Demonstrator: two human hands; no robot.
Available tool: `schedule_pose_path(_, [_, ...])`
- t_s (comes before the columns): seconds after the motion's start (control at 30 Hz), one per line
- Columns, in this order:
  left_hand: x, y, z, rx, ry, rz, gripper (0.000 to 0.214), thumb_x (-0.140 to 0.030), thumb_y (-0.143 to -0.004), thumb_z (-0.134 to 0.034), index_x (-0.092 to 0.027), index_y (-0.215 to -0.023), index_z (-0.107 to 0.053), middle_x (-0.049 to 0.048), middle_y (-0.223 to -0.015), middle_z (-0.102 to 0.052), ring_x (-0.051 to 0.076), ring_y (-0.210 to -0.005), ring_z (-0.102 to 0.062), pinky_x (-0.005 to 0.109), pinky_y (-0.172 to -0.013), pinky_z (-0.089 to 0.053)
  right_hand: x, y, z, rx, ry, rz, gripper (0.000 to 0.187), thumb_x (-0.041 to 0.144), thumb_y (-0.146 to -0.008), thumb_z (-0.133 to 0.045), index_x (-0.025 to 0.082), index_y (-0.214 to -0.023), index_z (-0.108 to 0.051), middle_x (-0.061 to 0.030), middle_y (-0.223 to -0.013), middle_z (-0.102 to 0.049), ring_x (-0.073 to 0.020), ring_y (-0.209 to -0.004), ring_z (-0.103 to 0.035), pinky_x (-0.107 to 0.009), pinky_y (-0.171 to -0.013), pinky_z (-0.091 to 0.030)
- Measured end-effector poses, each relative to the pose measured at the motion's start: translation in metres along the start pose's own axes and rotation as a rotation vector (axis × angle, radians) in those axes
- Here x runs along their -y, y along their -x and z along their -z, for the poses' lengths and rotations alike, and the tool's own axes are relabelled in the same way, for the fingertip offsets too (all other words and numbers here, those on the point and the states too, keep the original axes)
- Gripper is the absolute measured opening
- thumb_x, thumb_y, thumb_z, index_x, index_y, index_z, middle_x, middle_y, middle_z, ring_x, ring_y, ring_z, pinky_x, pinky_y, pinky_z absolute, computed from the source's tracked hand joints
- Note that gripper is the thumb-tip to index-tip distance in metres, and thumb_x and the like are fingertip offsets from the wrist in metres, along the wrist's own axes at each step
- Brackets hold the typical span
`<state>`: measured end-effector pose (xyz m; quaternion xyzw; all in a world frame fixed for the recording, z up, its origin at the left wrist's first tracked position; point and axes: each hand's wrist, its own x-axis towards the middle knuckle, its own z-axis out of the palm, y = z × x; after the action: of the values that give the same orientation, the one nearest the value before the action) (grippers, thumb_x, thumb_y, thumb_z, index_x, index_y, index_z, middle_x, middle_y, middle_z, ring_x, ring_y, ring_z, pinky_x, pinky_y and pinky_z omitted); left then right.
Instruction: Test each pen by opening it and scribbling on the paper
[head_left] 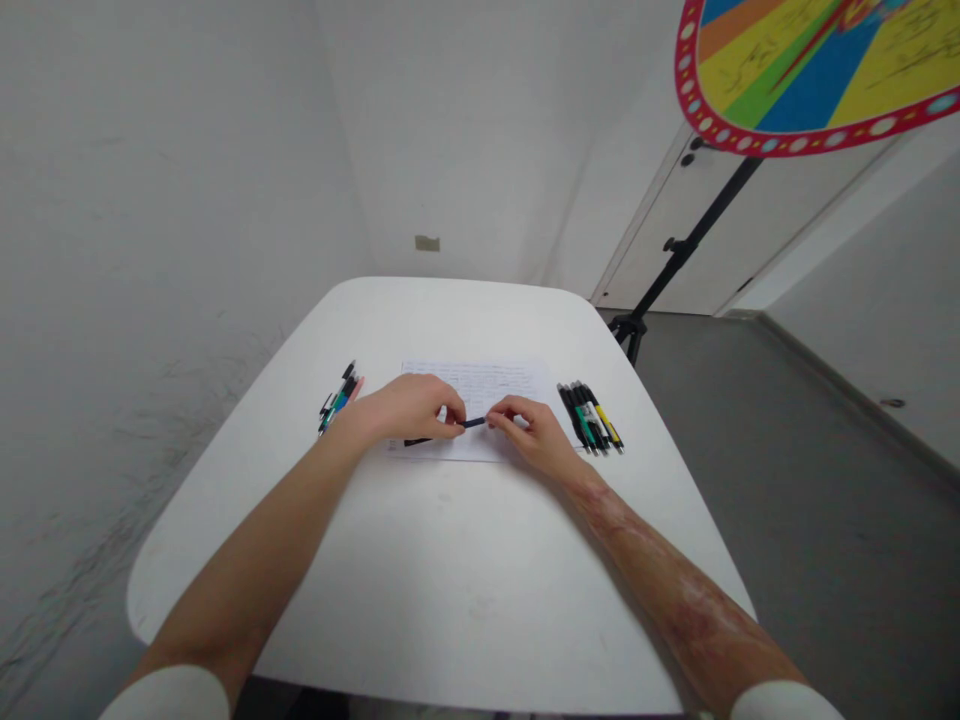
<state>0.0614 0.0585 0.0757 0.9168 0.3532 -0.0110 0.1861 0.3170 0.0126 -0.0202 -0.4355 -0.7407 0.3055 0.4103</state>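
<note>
Between my two hands is a short, dark blue pen part [474, 422], held over a written sheet of paper [487, 380]. The fingertips of my left hand [416, 405] pinch its left end. At its right end, the thumb and fingers of my right hand [529, 430] are closed together. Whether it is a whole pen or only a piece, I cannot tell, as the fingers cover both ends. Under my left hand a black, slim object [415, 442] lies on the sheet, mostly hidden.
Several pens and pen parts [341, 395] lie left of the paper on the white table [450, 560]. To the right several pens [589, 415] lie side by side. A colourful prize wheel [810, 75] on a black stand [690, 245] stands beyond the table's right edge.
</note>
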Motion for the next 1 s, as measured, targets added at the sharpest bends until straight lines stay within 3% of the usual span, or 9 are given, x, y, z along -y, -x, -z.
schedule_pose_path(0.13, [-0.0019, -0.0014, -0.0021, -0.009, -0.002, -0.021, 0.020, -0.041, -0.098, -0.071, -0.031, -0.107, -0.087, -0.0013, -0.100, -0.084, 0.018, -0.082, -0.072, 0.030, -0.073, -0.042, 0.0034, 0.0010, -0.0003, 0.027, 0.101, 0.005, 0.043, 0.044, -0.113, -0.055, 0.023, -0.077, -0.065, -0.0024, -0.076, -0.070, -0.0193, -0.073, -0.061, -0.034, -0.073, -0.045])
schedule_pose_path(0.33, [-0.0015, -0.0030, -0.0040, -0.022, 0.002, -0.022, 0.021, -0.041, -0.100, -0.070, -0.031, -0.108, -0.086, -0.0011, -0.104, -0.085, 0.018, -0.084, -0.072, 0.031, -0.074, -0.043, 0.0043, 0.0016, 0.0019, 0.050, 0.078, 0.047, 0.029, 0.047, -0.111, -0.058, 0.024, -0.097, -0.068, -0.0036, -0.091, -0.073, -0.0201, -0.080, -0.062, -0.033, -0.072, -0.045])
schedule_pose_path(0.5, [-0.0017, -0.0045, -0.0065, -0.030, -0.006, -0.072, 0.021, -0.040, -0.100, -0.070, -0.032, -0.108, -0.087, -0.0010, -0.106, -0.085, 0.018, -0.087, -0.073, 0.030, -0.076, -0.044, 0.0009, 0.0015, 0.0011, 0.084, 0.134, 0.028, 0.054, 0.049, -0.114, -0.049, 0.024, -0.066, -0.055, -0.0012, -0.066, -0.062, -0.0197, -0.070, -0.058, -0.036, -0.077, -0.044])
schedule_pose_path(0.63, [-0.0016, -0.0046, -0.0072, -0.039, -0.006, -0.084, 0.021, -0.041, -0.101, -0.070, -0.031, -0.107, -0.086, -0.0008, -0.106, -0.085, 0.018, -0.086, -0.073, 0.030, -0.075, -0.044, 0.0027, 0.0028, 0.0014, 0.080, 0.066, 0.055, 0.036, 0.048, -0.112, -0.053, 0.024, -0.087, -0.065, -0.0024, -0.082, -0.069, -0.0203, -0.077, -0.060, -0.034, -0.074, -0.044])
schedule_pose_path(0.83, [-0.0029, -0.0047, -0.0080, -0.041, -0.023, -0.107, 0.021, -0.039, -0.102, -0.069, -0.031, -0.110, -0.087, 0.0001, -0.108, -0.085, 0.019, -0.089, -0.074, 0.030, -0.079, -0.047, -0.0013, 0.0031, -0.0003, 0.092, 0.118, 0.009, 0.054, 0.048, -0.115, -0.044, 0.024, -0.067, -0.049, 0.0003, -0.064, -0.056, -0.0188, -0.066, -0.052, -0.035, -0.071, -0.041])
schedule_pose_path(1.0, [-0.0025, -0.0056, -0.0089, -0.046, -0.022, -0.126, 0.022, -0.042, -0.104, -0.067, -0.031, -0.108, -0.087, 0.0007, -0.107, -0.084, 0.019, -0.090, -0.074, 0.030, -0.078, -0.046, 0.0001, 0.0039, 0.0018, 0.072, 0.053, 0.046, 0.038, 0.047, -0.112, -0.051, 0.024, -0.082, -0.057, -0.0004, -0.077, -0.062, -0.0189, -0.073, -0.054, -0.033, -0.070, -0.040])
